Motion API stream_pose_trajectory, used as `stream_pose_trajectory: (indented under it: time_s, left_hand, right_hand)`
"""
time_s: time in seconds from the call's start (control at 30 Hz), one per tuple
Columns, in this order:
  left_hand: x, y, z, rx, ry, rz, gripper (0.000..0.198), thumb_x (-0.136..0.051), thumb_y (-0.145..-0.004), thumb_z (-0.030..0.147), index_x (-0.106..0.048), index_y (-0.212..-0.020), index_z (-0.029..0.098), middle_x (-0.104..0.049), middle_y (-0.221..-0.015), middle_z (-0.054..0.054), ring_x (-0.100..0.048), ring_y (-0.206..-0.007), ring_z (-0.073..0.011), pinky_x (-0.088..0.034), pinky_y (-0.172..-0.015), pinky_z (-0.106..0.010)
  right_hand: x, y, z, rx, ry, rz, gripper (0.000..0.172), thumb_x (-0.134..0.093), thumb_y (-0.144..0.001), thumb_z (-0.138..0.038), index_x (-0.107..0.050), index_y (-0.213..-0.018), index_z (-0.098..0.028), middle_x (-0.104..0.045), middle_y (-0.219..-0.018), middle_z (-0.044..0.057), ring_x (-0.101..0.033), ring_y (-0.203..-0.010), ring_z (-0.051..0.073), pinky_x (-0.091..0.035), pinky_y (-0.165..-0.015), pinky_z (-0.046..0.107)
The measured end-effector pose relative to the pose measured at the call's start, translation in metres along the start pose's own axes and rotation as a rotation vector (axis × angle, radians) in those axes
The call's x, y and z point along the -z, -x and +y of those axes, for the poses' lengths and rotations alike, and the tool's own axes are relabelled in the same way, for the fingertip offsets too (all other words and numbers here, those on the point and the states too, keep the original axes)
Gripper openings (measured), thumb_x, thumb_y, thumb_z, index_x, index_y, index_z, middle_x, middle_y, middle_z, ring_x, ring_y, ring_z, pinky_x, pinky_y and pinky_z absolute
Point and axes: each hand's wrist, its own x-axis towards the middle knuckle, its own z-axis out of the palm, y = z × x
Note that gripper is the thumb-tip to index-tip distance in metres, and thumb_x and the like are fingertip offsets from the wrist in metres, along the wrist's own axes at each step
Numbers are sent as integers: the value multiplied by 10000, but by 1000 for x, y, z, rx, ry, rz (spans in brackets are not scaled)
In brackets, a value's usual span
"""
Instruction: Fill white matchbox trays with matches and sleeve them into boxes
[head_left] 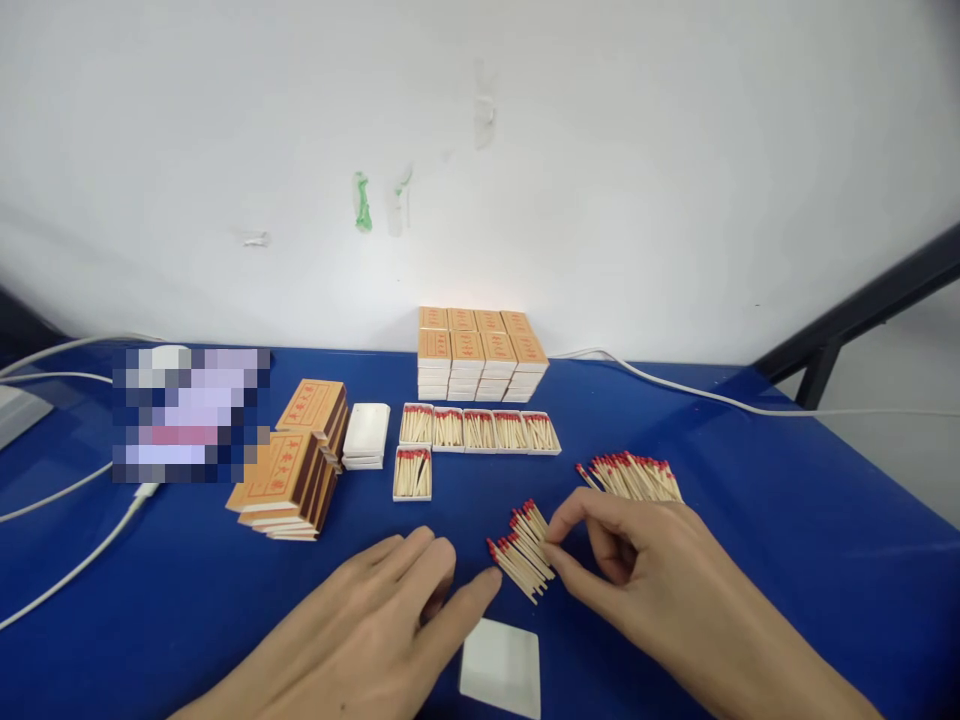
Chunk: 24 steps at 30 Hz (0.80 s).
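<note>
A small spread of red-headed matches [521, 555] lies on the blue table between my hands. My right hand [637, 565] is at its right edge, thumb and index finger pinched together on the matches there. At the left edge, the thumb tip of my left hand [382, 620] is beside the matches; its fingers are bent and apart from the thumb, holding nothing. Just below the spread lies an empty white matchbox tray [501, 665]. Behind my right hand is a larger pile of loose matches [634, 475], partly covered by that hand.
Filled matchbox trays [478, 432] form a row, with one more filled tray [412, 475] in front. Stacked matchboxes [480, 350] stand by the wall, and orange matchbox sleeves [285, 470] beside white trays [367, 435] at left. A white cable [675, 395] runs along the back.
</note>
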Motion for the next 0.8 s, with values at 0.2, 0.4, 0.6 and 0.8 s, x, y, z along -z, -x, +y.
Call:
stream_pose_trajectory:
  time_s: [0.2, 0.4, 0.6, 0.8]
  left_hand:
    - [-6, -6, 2, -29, -67, -19, 708, -678, -1031, 396, -489, -1681, 188, -726, -1406, -164, -695, -1311, -366, -581, -1153, -546]
    - [-14, -7, -2, -24, -59, -16, 683, -649, -1054, 396, -486, -1694, 219, -746, -1377, -140, -725, -1255, -331, -600, -1129, -505]
    - [-13, -4, -4, -45, -106, 22, 647, -643, -1055, 338, -504, -1674, 208, -755, -1394, -139, -743, -1247, -329, -602, -1125, -502]
    - [2, -2, -3, -24, -49, -4, 594, -577, -1101, 417, -494, -1659, 229, -744, -1414, -98, -710, -1311, -306, -551, -1194, -489]
  right_hand:
    - [4, -3, 7, -30, -2, 64, 296, -644, -1003, -529, -750, -854, -296, -470, -569, -54, -463, -522, 148, -343, -514, 303]
    - [-1, -5, 7, -86, 10, 17, 371, -565, -1043, -608, -747, -936, -302, -502, -606, -43, -497, -562, 168, -364, -542, 313]
    - [2, -7, 9, -83, 7, 46, 381, -526, -1053, -611, -729, -937, -311, -528, -616, -37, -511, -582, 183, -380, -579, 325]
    - [17, -14, 17, -361, 260, 260, 359, -554, -1003, -657, -732, -973, -347, -666, -654, -3, -632, -637, 280, -355, -606, 370]
